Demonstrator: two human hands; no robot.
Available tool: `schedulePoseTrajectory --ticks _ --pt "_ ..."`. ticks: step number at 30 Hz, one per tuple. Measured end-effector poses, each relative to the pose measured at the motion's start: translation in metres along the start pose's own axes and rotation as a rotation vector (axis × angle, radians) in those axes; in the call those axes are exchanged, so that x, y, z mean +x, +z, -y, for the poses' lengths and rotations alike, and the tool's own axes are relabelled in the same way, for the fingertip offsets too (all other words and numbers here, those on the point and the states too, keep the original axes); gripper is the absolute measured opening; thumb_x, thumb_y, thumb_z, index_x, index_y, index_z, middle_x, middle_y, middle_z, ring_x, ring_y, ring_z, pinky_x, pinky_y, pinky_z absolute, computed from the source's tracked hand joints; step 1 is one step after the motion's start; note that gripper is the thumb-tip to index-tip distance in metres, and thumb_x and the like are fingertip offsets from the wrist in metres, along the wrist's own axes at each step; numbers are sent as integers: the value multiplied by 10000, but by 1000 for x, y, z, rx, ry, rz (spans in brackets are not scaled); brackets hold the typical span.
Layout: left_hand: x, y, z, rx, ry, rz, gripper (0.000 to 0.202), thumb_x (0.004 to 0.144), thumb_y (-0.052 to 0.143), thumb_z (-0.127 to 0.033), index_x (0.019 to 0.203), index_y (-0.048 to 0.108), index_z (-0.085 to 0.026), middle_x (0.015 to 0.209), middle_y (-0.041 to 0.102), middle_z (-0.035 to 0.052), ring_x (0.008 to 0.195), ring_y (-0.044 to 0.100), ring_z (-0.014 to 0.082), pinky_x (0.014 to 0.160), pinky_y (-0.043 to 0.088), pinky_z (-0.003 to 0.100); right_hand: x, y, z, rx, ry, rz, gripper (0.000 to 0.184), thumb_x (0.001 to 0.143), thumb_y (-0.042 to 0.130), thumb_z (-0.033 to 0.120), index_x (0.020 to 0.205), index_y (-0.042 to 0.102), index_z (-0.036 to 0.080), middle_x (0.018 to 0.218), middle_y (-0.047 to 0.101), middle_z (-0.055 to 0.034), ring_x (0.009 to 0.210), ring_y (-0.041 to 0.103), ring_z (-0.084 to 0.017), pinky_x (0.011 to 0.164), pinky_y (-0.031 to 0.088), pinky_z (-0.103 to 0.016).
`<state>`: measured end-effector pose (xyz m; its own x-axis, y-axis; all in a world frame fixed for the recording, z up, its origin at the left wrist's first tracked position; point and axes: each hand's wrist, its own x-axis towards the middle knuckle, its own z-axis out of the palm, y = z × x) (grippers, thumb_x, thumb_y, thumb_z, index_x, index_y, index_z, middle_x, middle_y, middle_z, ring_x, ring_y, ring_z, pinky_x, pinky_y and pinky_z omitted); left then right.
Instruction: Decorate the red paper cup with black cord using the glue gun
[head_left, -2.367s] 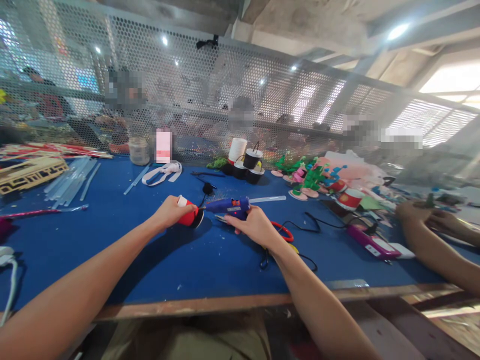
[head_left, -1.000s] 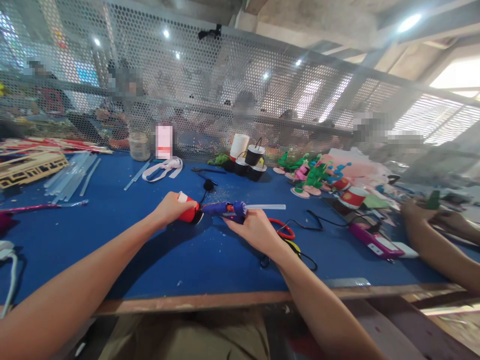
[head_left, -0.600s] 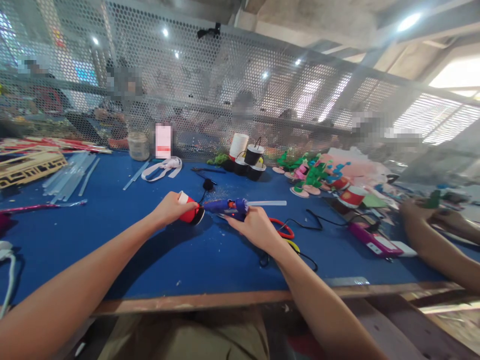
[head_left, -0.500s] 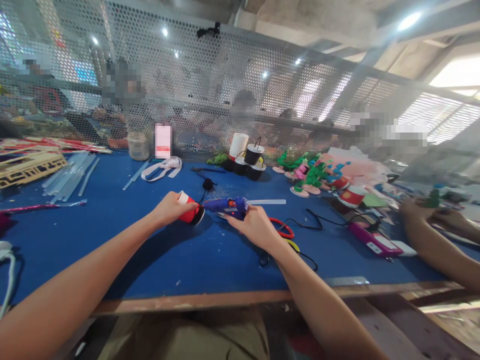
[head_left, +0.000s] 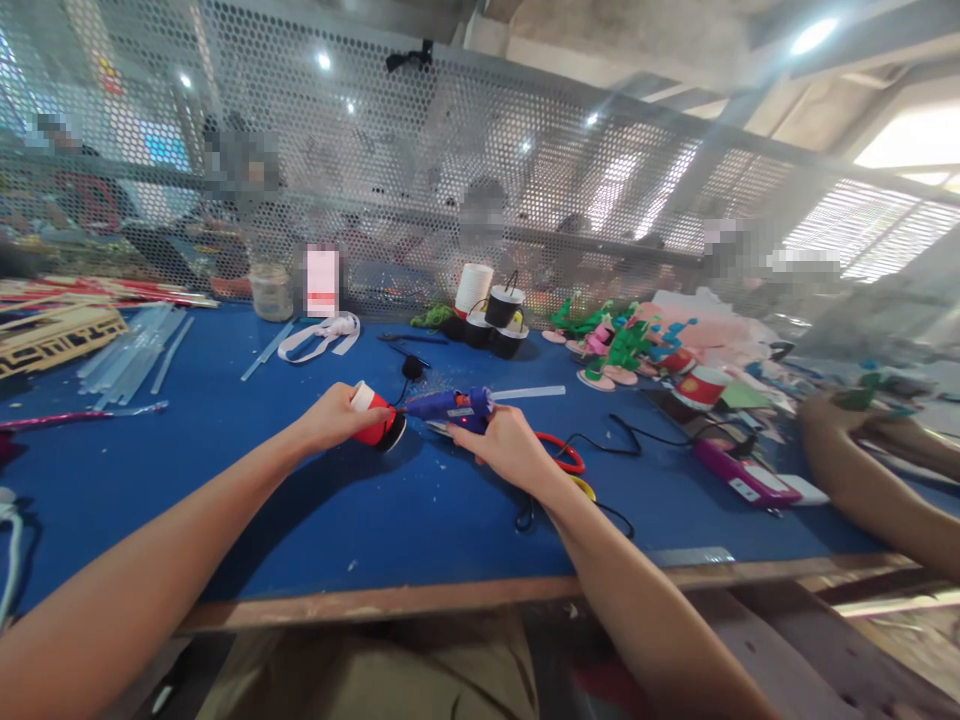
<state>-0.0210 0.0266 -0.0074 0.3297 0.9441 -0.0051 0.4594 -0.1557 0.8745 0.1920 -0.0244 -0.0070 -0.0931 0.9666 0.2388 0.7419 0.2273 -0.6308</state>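
My left hand grips a small red paper cup with a white rim and a black band, tilted on its side above the table. My right hand is wrapped round the handle of a blue glue gun. A clear glue stick sticks out of the gun's back end. The gun's nozzle is at the cup's black band; whether it touches cannot be made out. Under my right hand lie scissors with a red and a yellow handle loop, partly hidden.
Black and white cups stand near the mesh panel. Loose glue sticks and white ribbon lie left. Green pipe-cleaner figures and a purple power strip are right, beside another person's arms. A ruler lies near the front edge.
The view has shifted slightly. The glue gun's back end has tipped up a little, its nozzle still at the cup. Both hands keep their holds.
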Motion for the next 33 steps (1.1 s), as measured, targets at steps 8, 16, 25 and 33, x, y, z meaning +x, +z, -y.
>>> schedulePoseTrajectory --ticks 8,16,25,33 --pt "0 0 2 -1 13 17 319 575 602 -415 470 463 -148 431 395 -52 433 318 63 430 212 204 -1 -1 1 51 19 24 205 701 536 325 554 494 188 363 479 34 366 499 -127 458 390 -235" --pt "0 0 0 3 -4 7 320 565 607 -421 470 470 -147 430 406 -51 431 326 66 431 224 208 0 1 0 29 32 9 178 698 535 326 600 522 178 354 466 44 364 502 -127 449 394 -229" --pt "0 0 0 -4 -12 -12 324 572 612 -420 467 469 -149 421 398 -54 423 321 68 425 210 211 -4 -2 5 27 12 -9 200 701 535 308 546 514 183 337 466 37 359 492 -128 431 384 -232" --pt "0 2 0 -41 -71 -62 281 558 607 -395 505 510 -136 439 438 -45 429 340 70 434 214 213 -9 -2 9 -21 -32 20 234 699 539 305 508 462 195 398 507 10 457 542 -159 466 381 -242"
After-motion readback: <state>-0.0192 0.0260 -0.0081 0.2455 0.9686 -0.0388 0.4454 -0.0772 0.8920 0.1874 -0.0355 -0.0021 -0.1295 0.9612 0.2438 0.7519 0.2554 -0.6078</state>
